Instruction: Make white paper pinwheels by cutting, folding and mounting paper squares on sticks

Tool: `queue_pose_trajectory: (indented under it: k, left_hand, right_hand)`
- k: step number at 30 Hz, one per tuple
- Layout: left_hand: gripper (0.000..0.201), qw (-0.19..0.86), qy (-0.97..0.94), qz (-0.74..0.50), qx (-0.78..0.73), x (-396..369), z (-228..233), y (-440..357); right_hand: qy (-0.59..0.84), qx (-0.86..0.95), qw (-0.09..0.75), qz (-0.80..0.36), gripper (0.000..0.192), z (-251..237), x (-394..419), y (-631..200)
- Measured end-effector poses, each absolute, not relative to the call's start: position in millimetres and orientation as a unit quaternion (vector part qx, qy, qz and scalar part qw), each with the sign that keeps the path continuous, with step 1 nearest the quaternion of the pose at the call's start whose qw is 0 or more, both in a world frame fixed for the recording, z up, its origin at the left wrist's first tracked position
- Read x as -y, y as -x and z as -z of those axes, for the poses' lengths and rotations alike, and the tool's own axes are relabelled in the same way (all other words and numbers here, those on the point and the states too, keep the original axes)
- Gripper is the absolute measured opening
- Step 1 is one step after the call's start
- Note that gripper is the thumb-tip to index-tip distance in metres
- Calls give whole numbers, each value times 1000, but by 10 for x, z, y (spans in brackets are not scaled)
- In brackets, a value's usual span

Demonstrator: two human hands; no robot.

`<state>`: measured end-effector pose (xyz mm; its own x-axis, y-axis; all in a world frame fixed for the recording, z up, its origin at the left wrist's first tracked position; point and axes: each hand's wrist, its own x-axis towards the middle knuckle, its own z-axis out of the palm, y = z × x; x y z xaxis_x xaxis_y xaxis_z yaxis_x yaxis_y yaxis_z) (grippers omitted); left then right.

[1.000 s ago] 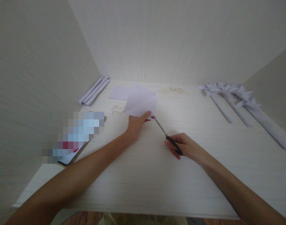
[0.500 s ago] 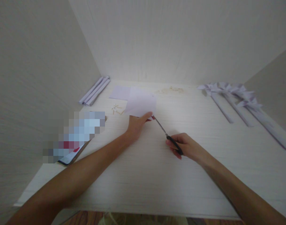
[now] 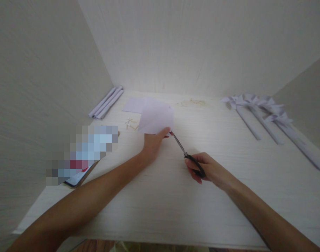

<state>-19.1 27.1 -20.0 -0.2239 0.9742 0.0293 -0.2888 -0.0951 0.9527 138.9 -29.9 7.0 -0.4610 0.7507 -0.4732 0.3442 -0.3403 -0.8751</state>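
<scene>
My left hand [image 3: 152, 143] pinches the near edge of a white paper sheet [image 3: 155, 119] and holds it tilted up above the pale wooden table [image 3: 160, 206]. My right hand [image 3: 207, 169] grips the black handles of a pair of scissors [image 3: 186, 154]. The scissor blades point up and left, and their tips meet the paper's lower right corner beside my left thumb.
Another white sheet [image 3: 133, 104] lies flat behind the held one. Small wooden sticks [image 3: 131, 124] lie to its left. Rolled paper tubes [image 3: 105, 102] rest at the back left, several paper pinwheels [image 3: 257, 105] at the back right. A phone [image 3: 81, 171] sits at the left. Walls close three sides.
The held sheet has shifted slightly left and tilted, and my right hand with the scissors has drawn a little nearer to me.
</scene>
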Motion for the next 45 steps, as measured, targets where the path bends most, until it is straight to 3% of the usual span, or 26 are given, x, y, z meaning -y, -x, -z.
queue_pose_trajectory:
  k: [14,31,45]
  left_hand:
    - [24,471,-320,-663,-485,-225,231,126]
    - [16,464,-305,-657,-510,-201,190,95]
    - [21,458,-304,-654,-519,-207,212,95]
  right_hand:
    - [504,536,158,-658,44,-120,313,-1346]
    - [509,555,147,-641,45,-139,307,-1330]
    - [517,549,156,-638,47,-142,313,-1297]
